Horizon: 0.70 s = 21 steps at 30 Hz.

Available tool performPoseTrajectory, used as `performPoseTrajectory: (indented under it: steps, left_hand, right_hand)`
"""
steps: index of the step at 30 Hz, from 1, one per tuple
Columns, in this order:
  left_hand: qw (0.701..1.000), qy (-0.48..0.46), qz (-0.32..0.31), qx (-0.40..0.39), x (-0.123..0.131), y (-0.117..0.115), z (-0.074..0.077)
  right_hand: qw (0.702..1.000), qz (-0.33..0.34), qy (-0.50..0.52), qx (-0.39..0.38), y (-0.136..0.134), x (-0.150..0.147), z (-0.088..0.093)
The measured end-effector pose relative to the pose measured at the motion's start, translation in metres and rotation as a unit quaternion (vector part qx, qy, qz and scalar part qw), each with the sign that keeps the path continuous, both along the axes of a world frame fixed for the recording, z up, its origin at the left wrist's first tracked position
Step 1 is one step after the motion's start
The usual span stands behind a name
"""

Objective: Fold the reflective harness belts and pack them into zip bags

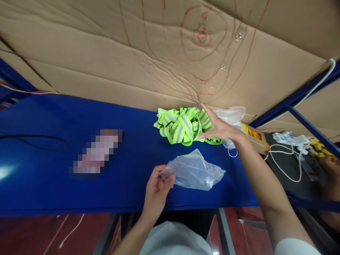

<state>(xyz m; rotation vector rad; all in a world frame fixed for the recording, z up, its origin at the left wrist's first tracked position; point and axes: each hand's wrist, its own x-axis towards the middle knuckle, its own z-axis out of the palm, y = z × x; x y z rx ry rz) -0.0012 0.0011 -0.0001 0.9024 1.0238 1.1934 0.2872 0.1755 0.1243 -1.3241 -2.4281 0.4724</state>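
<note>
A clear plastic bag (pixel 195 171) is pinched by its left end in my left hand (pixel 160 182), close to the front of the blue table. Farther back lies a tangled pile of neon-green straps with grey reflective stripes (pixel 182 127). My right hand (pixel 216 125) reaches to the right side of that pile, thumb and fingers spread apart around its edge. Whether the fingertips press on the straps I cannot tell. Behind the right wrist sits more clear plastic (pixel 232 115), partly covered by my arm.
The blue table (pixel 127 191) meets a cardboard wall (pixel 101 63) with red drawn lines. A blurred-out object (pixel 97 152) lies at left. At right stand a cardboard box (pixel 255 138), white cables (pixel 285 177) and a blue metal frame (pixel 313 125). Another person's hand (pixel 330 166) shows at the far right.
</note>
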Motion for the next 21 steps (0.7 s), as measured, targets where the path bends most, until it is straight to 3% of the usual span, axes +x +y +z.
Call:
performPoseTrajectory:
  steps: [2, 4, 6, 8, 11, 15, 18, 21]
  left_hand:
    - [1.000, 0.002, -0.002, -0.001, 0.000, 0.000, -0.001]
    - [1.000, 0.000, -0.003, -0.001, 0.000, 0.000, -0.001]
    - [1.000, -0.002, -0.001, 0.000, 0.000, 0.000, -0.001]
    - [1.000, 0.001, 0.002, -0.002, 0.001, 0.001, -0.001]
    - [1.000, 0.009, 0.003, -0.007, 0.001, 0.001, 0.000]
    - [1.000, 0.019, -0.005, 0.000, 0.001, 0.002, 0.001]
    - [1.000, 0.023, -0.008, 0.010, 0.001, 0.002, 0.000]
    - [1.000, 0.022, -0.005, 0.013, 0.001, 0.002, -0.001]
  right_hand:
    - [0.997, -0.015, -0.025, 0.069, -0.016, 0.014, 0.009]
    - [0.980, -0.093, -0.076, 0.159, -0.034, 0.029, 0.010]
    - [0.945, -0.192, -0.124, 0.234, -0.051, 0.046, 0.004]
    - [0.920, -0.248, -0.127, 0.276, -0.067, 0.064, -0.008]
    - [0.913, -0.266, -0.040, 0.305, -0.087, 0.085, -0.026]
    - [0.914, -0.224, 0.005, 0.338, -0.117, 0.098, -0.036]
    - [0.888, -0.224, -0.011, 0.402, -0.132, 0.102, -0.026]
    - [0.856, -0.312, -0.022, 0.411, -0.121, 0.113, -0.005]
